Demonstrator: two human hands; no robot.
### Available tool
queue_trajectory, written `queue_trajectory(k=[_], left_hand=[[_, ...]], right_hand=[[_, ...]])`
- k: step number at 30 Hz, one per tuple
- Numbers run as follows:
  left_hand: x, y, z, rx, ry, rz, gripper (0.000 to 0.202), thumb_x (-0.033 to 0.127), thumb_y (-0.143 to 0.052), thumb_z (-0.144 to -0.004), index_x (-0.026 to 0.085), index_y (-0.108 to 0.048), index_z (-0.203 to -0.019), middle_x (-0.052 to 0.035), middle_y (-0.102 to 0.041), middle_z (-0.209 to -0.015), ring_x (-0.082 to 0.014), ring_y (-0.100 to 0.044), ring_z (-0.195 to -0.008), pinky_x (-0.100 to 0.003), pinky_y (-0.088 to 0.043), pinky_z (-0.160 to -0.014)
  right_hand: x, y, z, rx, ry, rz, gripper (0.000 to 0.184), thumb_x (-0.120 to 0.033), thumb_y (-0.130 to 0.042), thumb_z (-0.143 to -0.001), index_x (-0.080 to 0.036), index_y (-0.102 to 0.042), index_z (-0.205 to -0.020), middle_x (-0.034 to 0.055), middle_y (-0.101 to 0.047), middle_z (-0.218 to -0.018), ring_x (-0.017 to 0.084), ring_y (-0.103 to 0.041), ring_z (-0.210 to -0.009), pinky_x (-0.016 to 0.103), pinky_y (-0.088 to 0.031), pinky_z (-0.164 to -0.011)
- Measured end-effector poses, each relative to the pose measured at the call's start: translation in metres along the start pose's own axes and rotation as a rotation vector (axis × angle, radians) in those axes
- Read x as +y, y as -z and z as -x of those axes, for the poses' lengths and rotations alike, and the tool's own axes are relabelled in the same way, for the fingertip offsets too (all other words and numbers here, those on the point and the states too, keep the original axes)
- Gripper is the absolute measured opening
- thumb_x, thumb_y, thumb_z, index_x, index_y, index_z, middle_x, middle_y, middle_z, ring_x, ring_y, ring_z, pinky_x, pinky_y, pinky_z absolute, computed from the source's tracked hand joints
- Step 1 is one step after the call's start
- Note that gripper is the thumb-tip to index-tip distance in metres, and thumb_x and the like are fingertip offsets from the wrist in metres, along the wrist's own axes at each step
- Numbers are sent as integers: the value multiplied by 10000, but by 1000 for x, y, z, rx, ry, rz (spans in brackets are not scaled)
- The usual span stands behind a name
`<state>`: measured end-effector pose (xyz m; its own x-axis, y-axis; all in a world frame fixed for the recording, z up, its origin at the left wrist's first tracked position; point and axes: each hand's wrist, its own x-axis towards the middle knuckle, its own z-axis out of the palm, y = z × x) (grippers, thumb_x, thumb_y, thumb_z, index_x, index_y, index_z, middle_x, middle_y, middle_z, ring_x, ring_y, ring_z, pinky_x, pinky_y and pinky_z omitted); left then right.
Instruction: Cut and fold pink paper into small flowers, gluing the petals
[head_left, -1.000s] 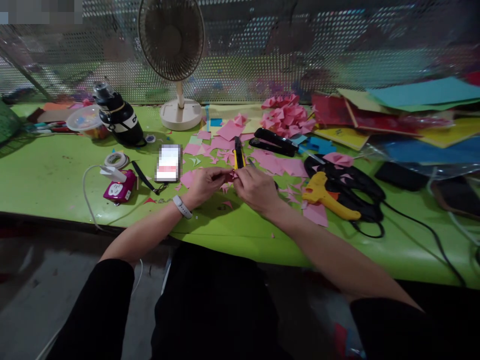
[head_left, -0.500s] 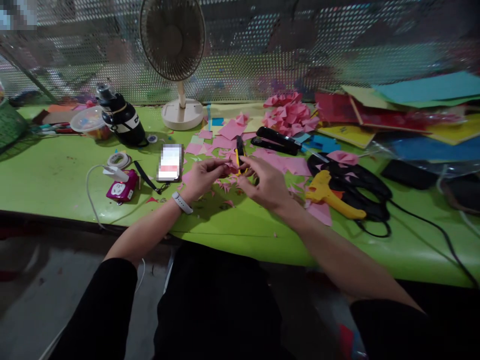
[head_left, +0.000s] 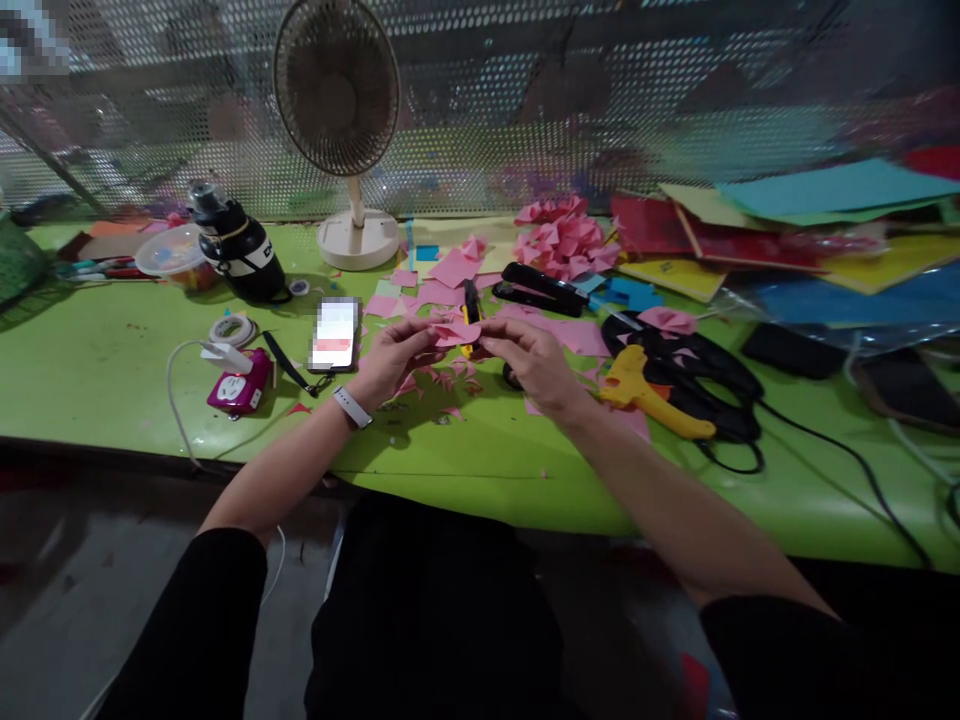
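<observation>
A small piece of pink paper [head_left: 455,334] is stretched between my two hands, above the green table. My left hand [head_left: 397,355] pinches its left end between thumb and fingers. At the opposite end, the fingertips of my right hand [head_left: 536,365] close on the paper. Just behind it is a black-and-yellow tool [head_left: 470,298], partly covered by the paper; its kind is unclear. Pink scraps [head_left: 450,378] are scattered below my hands. A dark round object [head_left: 511,376] shows partly beside my right hand.
Beyond my hands are a black stapler [head_left: 541,290] and a heap of folded pink paper [head_left: 564,238]. A yellow glue gun [head_left: 652,395] lies at right, near coloured sheets [head_left: 825,195]. At left are a phone [head_left: 335,335], a bottle [head_left: 236,245], a fan [head_left: 356,240] and a purple plug adapter [head_left: 240,385].
My right hand has moved from near the black-and-yellow tool onto the pink paper's right end. The paper now shows flatter and wider between both hands. The view has shifted slightly.
</observation>
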<state>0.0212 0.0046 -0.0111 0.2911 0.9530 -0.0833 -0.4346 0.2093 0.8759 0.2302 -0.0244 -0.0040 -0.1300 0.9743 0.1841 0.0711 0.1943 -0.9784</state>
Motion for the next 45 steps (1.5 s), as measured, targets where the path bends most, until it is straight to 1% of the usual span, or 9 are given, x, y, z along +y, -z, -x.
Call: queue_trajectory(k=[9, 12, 16, 21, 29, 34, 37, 42, 45], left_hand=[[-6, 7, -3, -37, -8, -9, 171, 173, -823, -758, 139, -746, -907, -26, -752, -825, -88, -705, -677, -236, -593, -711], [-7, 10, -5, -36, 1, -8, 151, 171, -811, -772, 136, -738, -900, -25, -748, -820, -87, -705, -681, -239, -596, -723], [-5, 8, -4, -17, 10, 12, 119, 164, -793, -785, 139, -732, -884, -16, -742, -797, -83, -703, -666, -231, -595, -706], [-4, 5, -3, -52, 3, 25, 160, 165, -817, -749, 139, -742, -889, -7, -736, -770, -80, -689, -625, -222, -587, -664], [-5, 8, -3, -95, -30, -28, 235, 229, -862, -710, 141, -746, -894, -33, -761, -852, -93, -704, -676, -242, -589, -691], [-6, 8, -3, -75, -56, -38, 274, 280, -879, -693, 142, -743, -886, -25, -755, -836, -82, -691, -648, -241, -585, -692], [-5, 4, 1, -103, -87, -121, 293, 295, -865, -719, 146, -749, -943, -43, -763, -879, -107, -719, -714, -245, -590, -705], [4, -2, 8, -169, -52, -175, 484, 377, -770, -829, 196, -679, -1269, -72, -769, -948, -154, -754, -777, -254, -601, -702], [6, -1, 7, -170, -9, -127, 440, 352, -719, -863, 185, -678, -1268, -78, -770, -940, -176, -761, -810, -288, -616, -736]], right_hand=[[6, 1, -3, 7, 22, -85, 182, -295, -758, -805, -226, -764, -973, 24, -733, -907, 154, -685, -800, 333, -596, -781], [5, 2, -3, 5, 8, -97, 189, -296, -733, -823, -228, -769, -996, 26, -740, -919, 148, -685, -798, 334, -594, -792], [4, 2, -4, -3, -18, -129, 190, -303, -704, -839, -219, -767, -997, 31, -746, -897, 150, -693, -778, 337, -594, -787], [4, 0, -3, -6, -9, -118, 172, -329, -712, -843, -220, -758, -967, 29, -743, -871, 150, -695, -744, 347, -593, -783], [5, 0, -3, -5, -25, -95, 174, -333, -711, -828, -211, -744, -948, 35, -740, -859, 160, -696, -741, 347, -592, -762], [4, -1, -2, -50, -28, -164, 284, -379, -697, -847, -222, -731, -1082, 34, -736, -950, 156, -692, -791, 342, -596, -787], [3, -4, -2, -31, -52, -178, 299, -388, -703, -844, -236, -726, -1101, 26, -722, -974, 138, -671, -737, 330, -595, -744], [7, -5, -8, 53, -142, -245, 177, -291, -712, -768, -218, -737, -928, 29, -717, -902, 122, -618, -654, 291, -573, -627], [10, -2, -13, 71, -182, -291, 166, -264, -690, -744, -220, -724, -900, 27, -713, -878, 118, -593, -615, 293, -561, -605]])
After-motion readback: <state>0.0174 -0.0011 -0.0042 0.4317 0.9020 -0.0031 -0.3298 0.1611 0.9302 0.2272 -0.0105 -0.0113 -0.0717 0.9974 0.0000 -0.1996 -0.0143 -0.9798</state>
